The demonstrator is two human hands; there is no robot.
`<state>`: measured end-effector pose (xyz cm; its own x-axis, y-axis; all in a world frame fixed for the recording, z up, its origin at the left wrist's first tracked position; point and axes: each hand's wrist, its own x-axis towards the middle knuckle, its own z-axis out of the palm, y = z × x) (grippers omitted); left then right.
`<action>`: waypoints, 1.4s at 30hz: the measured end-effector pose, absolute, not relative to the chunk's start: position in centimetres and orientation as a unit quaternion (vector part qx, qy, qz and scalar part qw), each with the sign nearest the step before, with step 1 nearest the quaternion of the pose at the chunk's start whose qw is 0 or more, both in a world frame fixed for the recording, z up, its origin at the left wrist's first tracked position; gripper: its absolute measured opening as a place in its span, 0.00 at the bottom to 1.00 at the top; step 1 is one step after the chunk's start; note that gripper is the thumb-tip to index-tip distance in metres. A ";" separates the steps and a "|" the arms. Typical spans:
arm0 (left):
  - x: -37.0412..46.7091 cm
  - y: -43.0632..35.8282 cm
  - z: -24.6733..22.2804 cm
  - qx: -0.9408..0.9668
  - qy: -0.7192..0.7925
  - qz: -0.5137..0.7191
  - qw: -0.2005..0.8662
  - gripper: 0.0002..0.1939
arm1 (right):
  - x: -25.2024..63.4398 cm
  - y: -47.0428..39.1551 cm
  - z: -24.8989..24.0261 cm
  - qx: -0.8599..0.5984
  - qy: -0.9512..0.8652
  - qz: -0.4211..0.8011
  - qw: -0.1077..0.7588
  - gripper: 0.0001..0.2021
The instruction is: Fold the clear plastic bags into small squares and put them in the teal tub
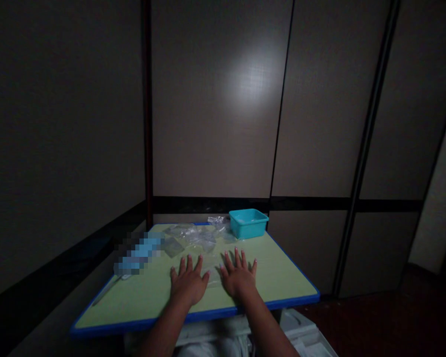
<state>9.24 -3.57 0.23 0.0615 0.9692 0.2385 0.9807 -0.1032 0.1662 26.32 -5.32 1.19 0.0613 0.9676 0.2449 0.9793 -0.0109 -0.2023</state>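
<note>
My left hand (189, 282) lies palm down on the green tabletop (141, 302), fingers spread and holding nothing. To its right, my right hand (239, 277) rests the same way, its fingers apart. Between the two hands is a faint, clear plastic piece (212, 277), flat on the surface; whether my fingertips touch it I cannot tell. Beyond my fingers, several clear plastic bags (193, 235) lie loosely crumpled. A turquoise plastic basket (248, 224) stands upright behind my right hand, at the table's far right corner.
At the left of the table is a blurred-out blue item (141, 253), with a thin white cable or stick (107, 289) near it. A blue edge strip (293, 301) rims the table. Wardrobe panels (215, 124) rise close behind. Below right is a pale open drawer or box (305, 332).
</note>
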 end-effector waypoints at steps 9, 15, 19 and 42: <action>9.7 -6.1 2.5 -0.725 -0.631 -0.253 0.111 0.31 | 29.4 -6.5 1.4 -0.763 -0.629 -0.064 0.132 0.29; 9.2 -7.3 3.2 -0.884 -0.426 -0.187 0.049 0.29 | 29.1 -7.7 2.4 -0.694 -0.692 -0.065 0.185 0.29; 9.2 -6.0 2.1 -0.877 -0.466 -0.113 -0.021 0.31 | 29.5 -7.9 2.8 -0.593 -0.796 0.016 0.120 0.31; 9.3 -5.6 1.9 -0.880 -0.466 -0.077 -0.050 0.33 | 29.6 -8.0 3.5 -0.593 -0.796 0.074 0.091 0.31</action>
